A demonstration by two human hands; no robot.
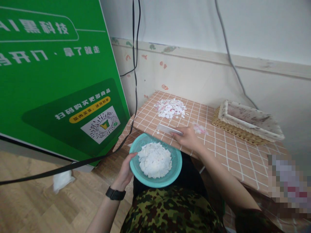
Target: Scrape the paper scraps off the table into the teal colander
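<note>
My left hand (126, 169) grips the left rim of a round teal plastic strainer (179, 165), thumb over the edge. A heap of small white paper scraps (155, 160) fills its middle. The strainer is held just below the table's front edge. My right hand (188, 137) is closed on one end of a flat, pale grey strip (165, 128), whose exact kind I cannot make out. The strip is at the table edge, above the strainer's far rim. Beyond it on the tabletop lies a loose pile of white and pinkish paper scraps (171, 108).
A brown checked cloth covers the table (233, 155). A lined wicker basket (243, 131) stands at its back right. On the left is a large green cabinet (73, 71). Black cables (136, 81) hang down between cabinet and table. A white bag (62, 179) lies on the floor.
</note>
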